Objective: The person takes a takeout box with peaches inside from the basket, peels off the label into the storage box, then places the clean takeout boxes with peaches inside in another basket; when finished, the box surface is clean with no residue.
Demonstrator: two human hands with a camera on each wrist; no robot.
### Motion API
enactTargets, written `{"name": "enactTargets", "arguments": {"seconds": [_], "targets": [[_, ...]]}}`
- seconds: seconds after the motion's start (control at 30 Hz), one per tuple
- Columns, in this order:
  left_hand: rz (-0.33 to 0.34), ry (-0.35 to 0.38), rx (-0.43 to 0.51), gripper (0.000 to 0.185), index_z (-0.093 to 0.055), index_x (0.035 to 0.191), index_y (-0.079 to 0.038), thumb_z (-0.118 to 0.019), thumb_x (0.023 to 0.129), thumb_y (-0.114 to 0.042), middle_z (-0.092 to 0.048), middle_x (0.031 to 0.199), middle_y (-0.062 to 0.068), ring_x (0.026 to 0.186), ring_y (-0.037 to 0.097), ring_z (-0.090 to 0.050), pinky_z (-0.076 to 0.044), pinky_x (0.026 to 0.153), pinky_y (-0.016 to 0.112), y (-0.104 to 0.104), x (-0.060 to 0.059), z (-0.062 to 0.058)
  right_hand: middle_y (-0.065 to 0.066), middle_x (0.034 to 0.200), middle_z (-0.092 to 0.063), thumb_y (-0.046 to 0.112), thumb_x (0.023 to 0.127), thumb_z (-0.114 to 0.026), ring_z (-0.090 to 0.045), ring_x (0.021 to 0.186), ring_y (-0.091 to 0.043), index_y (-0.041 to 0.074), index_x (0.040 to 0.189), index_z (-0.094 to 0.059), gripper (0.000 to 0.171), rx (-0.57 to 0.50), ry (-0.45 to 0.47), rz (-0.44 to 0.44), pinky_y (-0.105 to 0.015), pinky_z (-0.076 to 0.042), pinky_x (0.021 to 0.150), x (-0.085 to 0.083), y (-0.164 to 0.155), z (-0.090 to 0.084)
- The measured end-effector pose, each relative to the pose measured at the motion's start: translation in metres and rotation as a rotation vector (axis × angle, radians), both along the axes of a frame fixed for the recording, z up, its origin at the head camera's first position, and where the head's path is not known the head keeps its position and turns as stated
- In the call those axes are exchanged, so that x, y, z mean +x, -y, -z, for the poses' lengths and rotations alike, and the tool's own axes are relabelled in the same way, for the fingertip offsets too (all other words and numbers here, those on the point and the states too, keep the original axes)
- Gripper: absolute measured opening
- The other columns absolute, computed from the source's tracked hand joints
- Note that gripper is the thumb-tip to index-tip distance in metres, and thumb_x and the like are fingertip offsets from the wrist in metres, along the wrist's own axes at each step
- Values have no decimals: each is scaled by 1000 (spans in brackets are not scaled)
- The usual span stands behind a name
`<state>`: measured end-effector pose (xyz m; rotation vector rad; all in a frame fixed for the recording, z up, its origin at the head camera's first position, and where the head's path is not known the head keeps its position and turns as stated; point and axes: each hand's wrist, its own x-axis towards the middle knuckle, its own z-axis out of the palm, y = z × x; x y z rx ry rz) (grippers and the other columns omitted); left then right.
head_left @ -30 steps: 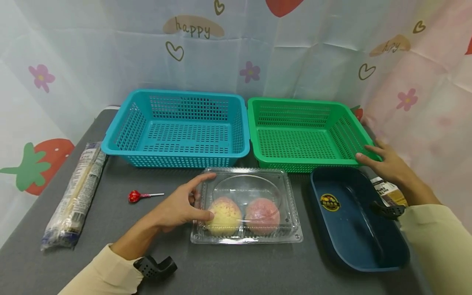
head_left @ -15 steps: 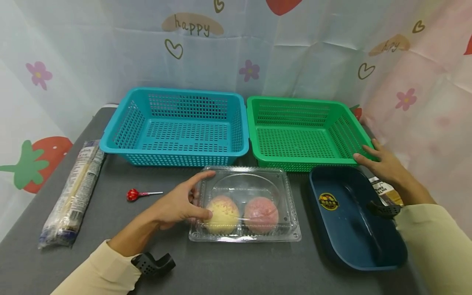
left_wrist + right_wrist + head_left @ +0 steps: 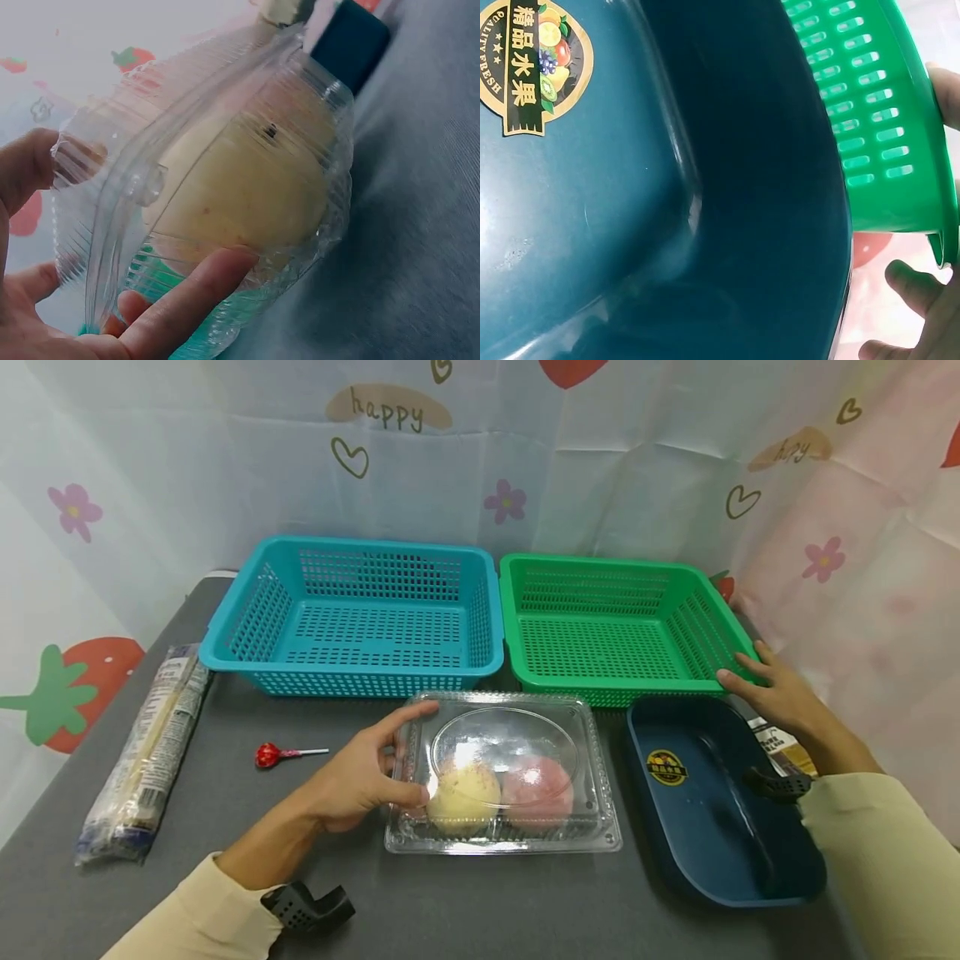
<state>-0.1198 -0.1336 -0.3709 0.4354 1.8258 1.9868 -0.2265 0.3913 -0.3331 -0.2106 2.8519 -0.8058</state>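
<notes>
A clear plastic clamshell box (image 3: 517,718) holds two round fruits, one yellow (image 3: 465,797) and one pink (image 3: 538,793). Its left side is gripped by my left hand (image 3: 371,777), fingers at the back and thumb in front. Up close in the left wrist view, the box (image 3: 225,180) stands tilted, its lid closed over the yellow fruit (image 3: 240,195). My right hand (image 3: 776,693) rests on the near right corner of the green basket (image 3: 600,685), fingers spread. In the right wrist view, only some fingers (image 3: 915,289) show beside the basket rim.
A blue basket (image 3: 352,668) stands left of the green one. The dark blue tub (image 3: 720,827) lies below my right forearm, partly covering a printed packet (image 3: 783,747). A red lollipop (image 3: 268,755) and a long wrapped packet (image 3: 146,760) lie at left on the grey table (image 3: 450,910).
The box has tilted slightly in my left hand, and its fruits have shifted a little to the right. My right hand stays at the green basket's corner.
</notes>
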Motion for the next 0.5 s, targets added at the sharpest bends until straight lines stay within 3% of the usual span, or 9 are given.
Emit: {"name": "enactTargets", "arguments": {"seconds": [0.13, 0.2, 0.37, 0.43, 0.5], "targets": [[22, 12, 35, 99, -29, 151, -16, -75, 69, 13, -28, 121, 20, 92, 29, -45, -56, 65, 44, -2, 4, -14, -22, 155, 17, 43, 101, -42, 12, 136, -53, -6, 150, -15, 74, -8, 3, 1, -74, -5, 99, -1, 1, 0], [30, 12, 32, 98, -30, 151, -18, -75, 70, 12, -26, 128, 20, 96, 31, -45, -56, 66, 43, -4, 5, -23, -22, 155, 17, 44, 101, -43, 12, 136, -52, -6, 150, -15, 75, -17, 4, 3, -74, -5, 99, 0, 1, -1], [43, 24, 12, 95, -33, 151, -21, -76, 71, 10, -27, 120, 21, 86, 29, -49, -56, 65, 45, -7, 7, -41, -23, 155, 15, 45, 100, -43, 11, 135, -53, -6, 150, -15, 76, -10, 4, 5, -74, -4, 98, -1, 1, -1], [48, 27, 14, 95, -33, 150, -21, -76, 72, 9, -26, 124, 21, 86, 32, -53, -55, 68, 49, -9, 7, -48, -24, 155, 14, 45, 100, -43, 10, 135, -54, -6, 150, -16, 76, -3, 1, 6, -75, -5, 98, -1, 1, 0], [49, 16, 13, 94, -33, 150, -21, -76, 72, 9, -24, 135, 18, 97, 32, -51, -55, 70, 52, -12, 6, -55, -24, 155, 14, 45, 100, -43, 9, 135, -55, -6, 150, -16, 76, -1, -2, 7, -75, -5, 98, -1, 0, 0]]}}
